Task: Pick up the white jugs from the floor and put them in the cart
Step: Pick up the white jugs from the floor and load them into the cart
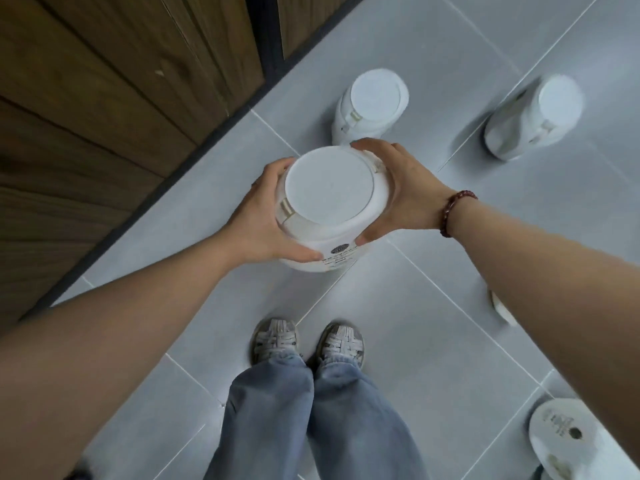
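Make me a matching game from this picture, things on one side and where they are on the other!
1. held jug
2. bracelet
3. shoes
4. wood panelling

A. round the wrist of the right hand
B. on the tiles, under jeans
C. between left hand and right hand
D. brown, left of the tiles

Pairs: 1-C, 2-A, 3-B, 4-D

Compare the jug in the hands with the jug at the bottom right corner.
The held jug is gripped by the left hand and right hand; the corner jug stands untouched on the floor. The held jug's top is plain white; the corner jug's bears print and a dark spot. Both are white and round-topped.
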The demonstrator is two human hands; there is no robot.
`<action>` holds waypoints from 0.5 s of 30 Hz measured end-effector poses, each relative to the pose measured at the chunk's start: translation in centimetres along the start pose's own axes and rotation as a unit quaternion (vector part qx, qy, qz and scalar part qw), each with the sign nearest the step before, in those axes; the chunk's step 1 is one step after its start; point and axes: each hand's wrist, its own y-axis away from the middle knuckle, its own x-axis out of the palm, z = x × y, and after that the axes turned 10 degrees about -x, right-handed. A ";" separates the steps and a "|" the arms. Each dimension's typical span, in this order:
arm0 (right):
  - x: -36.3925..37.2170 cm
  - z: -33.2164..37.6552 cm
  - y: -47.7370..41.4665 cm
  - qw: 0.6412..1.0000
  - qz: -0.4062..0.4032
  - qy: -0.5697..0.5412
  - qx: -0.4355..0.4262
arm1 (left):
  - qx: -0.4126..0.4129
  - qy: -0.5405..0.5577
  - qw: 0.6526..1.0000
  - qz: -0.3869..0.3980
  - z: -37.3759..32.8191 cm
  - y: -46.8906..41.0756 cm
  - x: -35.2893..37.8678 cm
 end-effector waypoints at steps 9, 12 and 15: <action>-16.9 20.1 6.1 0.993 -0.087 -0.073 -0.019 | 0.088 -0.021 0.995 0.034 -21.9 9.4 -13.9; -21.6 26.9 8.2 0.990 -0.102 -0.090 -0.047 | 0.121 -0.036 0.992 0.019 -28.2 13.6 -18.0; -24.9 33.2 10.4 0.984 -0.133 -0.091 -0.080 | 0.156 -0.041 0.987 0.005 -33.3 17.6 -21.9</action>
